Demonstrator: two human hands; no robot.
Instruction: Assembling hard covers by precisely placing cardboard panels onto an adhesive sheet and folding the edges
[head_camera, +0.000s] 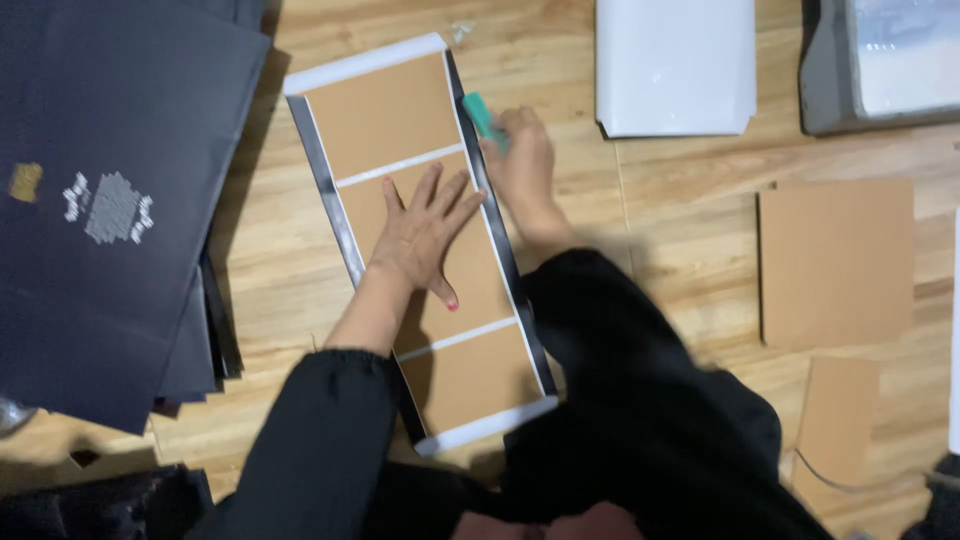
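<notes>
While the long panel sheet (425, 240) lies flat on the wooden floor (660, 230), its long axis runs from far-left to near-right | left hand (420, 232) pressed palm-down on the sheet's middle, fingers spread apart | right hand (522, 160) at the sheet's right edge, fingers clamped on a teal scraper (483, 118) | black bags (110, 200) lie left of the sheet.

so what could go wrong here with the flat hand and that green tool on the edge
1. The left hand presses only the middle cardboard panel; the end panels could lift or shift.
2. The right hand runs the green tool along the dark edge strip; a slip could crease it.
</notes>
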